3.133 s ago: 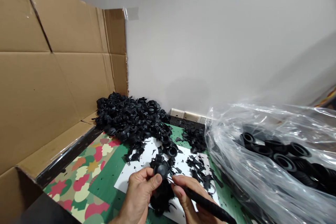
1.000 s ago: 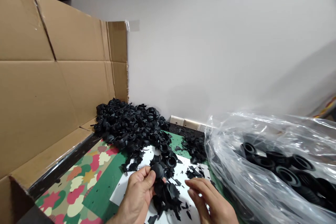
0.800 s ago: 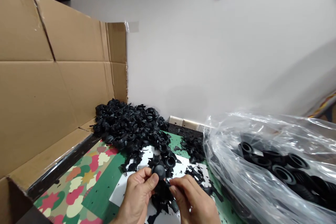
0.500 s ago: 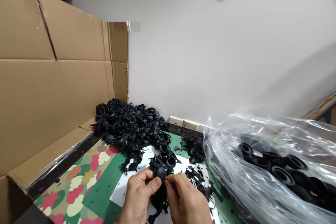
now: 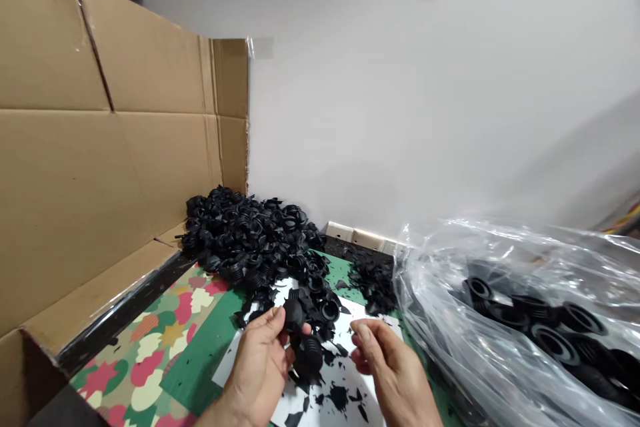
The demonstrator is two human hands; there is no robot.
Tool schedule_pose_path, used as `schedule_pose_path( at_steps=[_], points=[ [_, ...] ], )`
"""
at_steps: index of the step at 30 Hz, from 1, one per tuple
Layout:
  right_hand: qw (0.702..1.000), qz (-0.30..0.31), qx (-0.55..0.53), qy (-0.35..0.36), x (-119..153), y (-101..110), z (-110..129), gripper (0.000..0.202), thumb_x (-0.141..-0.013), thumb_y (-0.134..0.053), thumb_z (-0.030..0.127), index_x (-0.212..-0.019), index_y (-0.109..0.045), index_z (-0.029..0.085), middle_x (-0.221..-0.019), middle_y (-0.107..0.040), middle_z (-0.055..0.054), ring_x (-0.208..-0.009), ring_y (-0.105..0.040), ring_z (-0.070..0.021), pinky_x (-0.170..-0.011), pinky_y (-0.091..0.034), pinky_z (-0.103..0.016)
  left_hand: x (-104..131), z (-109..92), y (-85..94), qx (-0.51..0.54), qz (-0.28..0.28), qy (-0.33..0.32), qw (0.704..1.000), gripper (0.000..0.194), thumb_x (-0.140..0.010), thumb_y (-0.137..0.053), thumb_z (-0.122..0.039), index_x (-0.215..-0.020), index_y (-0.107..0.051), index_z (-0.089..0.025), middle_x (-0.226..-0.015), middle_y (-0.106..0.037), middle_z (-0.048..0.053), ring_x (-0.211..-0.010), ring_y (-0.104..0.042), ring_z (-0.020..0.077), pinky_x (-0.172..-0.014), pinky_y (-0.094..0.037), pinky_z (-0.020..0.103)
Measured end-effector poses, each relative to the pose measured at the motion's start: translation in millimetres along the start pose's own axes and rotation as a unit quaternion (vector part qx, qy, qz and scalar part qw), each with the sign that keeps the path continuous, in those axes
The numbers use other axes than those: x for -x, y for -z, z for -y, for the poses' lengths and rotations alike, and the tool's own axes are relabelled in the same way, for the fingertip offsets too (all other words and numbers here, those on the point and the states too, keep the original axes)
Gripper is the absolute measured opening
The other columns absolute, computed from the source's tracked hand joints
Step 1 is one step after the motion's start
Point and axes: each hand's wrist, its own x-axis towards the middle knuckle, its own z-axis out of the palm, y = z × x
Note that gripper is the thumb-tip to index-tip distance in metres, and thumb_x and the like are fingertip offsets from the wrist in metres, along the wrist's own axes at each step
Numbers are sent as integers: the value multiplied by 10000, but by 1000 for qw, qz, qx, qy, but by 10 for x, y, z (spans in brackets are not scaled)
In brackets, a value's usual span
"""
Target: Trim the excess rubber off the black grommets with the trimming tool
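Observation:
A black ribbed rubber bellows boot (image 5: pixel 309 352) is held in my left hand (image 5: pixel 260 363), whose thumb and fingers are closed on its dark rounded end. To its right, and apart from it, is my right hand (image 5: pixel 393 367). Its thumb and index finger are pinched together over the white sheet (image 5: pixel 367 383), and I cannot make out anything between them. Black rubber scraps (image 5: pixel 339 397) lie scattered on that sheet, below and between the hands. Just beyond the hands sits a ring-shaped black piece (image 5: pixel 330 309).
A large heap of black ribbed parts (image 5: pixel 250 233) rests against the wall, by a tall cardboard box (image 5: pixel 150 80). A smaller scrap pile (image 5: pixel 373 283) lies right of it. At right is a clear plastic bag (image 5: pixel 425 293) with more black parts (image 5: pixel 553 340).
My right hand has moved off to the right, away from the bellows boot. My left hand still holds the boot, now turned to show its ribs. The view shifted slightly.

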Motion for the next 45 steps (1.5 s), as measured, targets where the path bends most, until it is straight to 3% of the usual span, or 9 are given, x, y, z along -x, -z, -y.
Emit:
schedule_pose_path(
  at_steps=[6,9,15,17,22,27,34,38,45],
  points=[
    [976,101,-194,19,159,-301,-51,344,-678,-650,411,-956,-622,210,-945,-682,-68,-834,-631,-242,-597,-484,-288,-44,-43,-102,84,-44,52,994,282,-934,-438,-164,-731,-618,-85,-534,-638,68,-468,-596,151,-476,-495,249],
    [974,72,-208,46,192,-428,-47,353,-628,-666,268,-969,-599,207,-927,-700,-52,-820,-648,-227,-690,-492,-302,-60,1,-120,103,-42,65,992,329,-944,-422,-169,-675,-599,-98,-528,-636,73,-465,-594,150,-495,-498,253],
    [988,7,-156,22,207,-366,0,133,-703,-611,332,-720,-607,200,-590,-611,10,-522,-562,-164,-485,-427,-256,-104,42,79,-113,43,50,991,199,-868,-571,-226,-726,-649,-109,-653,-672,81,-560,-627,182,-509,-476,265],
    [985,5,-173,-2,202,-296,31,134,-679,-641,316,-673,-591,191,-535,-588,21,-465,-523,-142,-443,-385,-238,-96,-39,179,-287,71,43,954,271,-801,-650,-352,-659,-657,-122,-623,-658,70,-518,-596,182,-453,-414,245],
    [951,106,-268,-113,173,-206,91,249,-616,-758,334,-642,-589,152,-390,-533,43,-357,-463,-98,-429,-356,-216,89,-300,173,-466,38,-318,825,130,-592,-801,-203,-642,-681,-208,-685,-624,6,-622,-528,178,-576,-394,239],
    [891,232,-363,-144,168,-213,38,346,-591,-812,408,-638,-597,141,-382,-552,20,-335,-462,-84,-402,-342,-200,199,-272,14,-530,223,-293,764,406,-576,-774,-82,-934,-759,-272,-940,-708,65,-970,-552,301,-876,-399,337],
    [974,20,-223,-18,203,-239,-72,430,-637,-757,464,-952,-675,183,-745,-648,-22,-447,-501,-115,-418,-407,-249,70,-87,81,-481,145,-170,848,329,-614,-685,-72,-913,-731,-202,-846,-708,33,-811,-613,234,-718,-454,278],
    [984,5,-153,88,164,-204,-128,166,-754,-670,384,-801,-720,233,-788,-641,-29,-594,-565,-157,-528,-466,-261,94,-100,53,-437,160,-153,872,339,-553,-755,-71,-875,-723,-174,-793,-691,24,-783,-590,211,-700,-439,256],
    [969,-43,-129,207,176,-237,-65,139,-837,-583,271,-715,-630,223,-705,-567,7,-625,-524,-143,-570,-424,-234,63,-153,0,-375,229,-60,896,455,-679,-695,-566,-763,-735,-121,-639,-602,23,-610,-486,142,-571,-349,231]
  ],
)
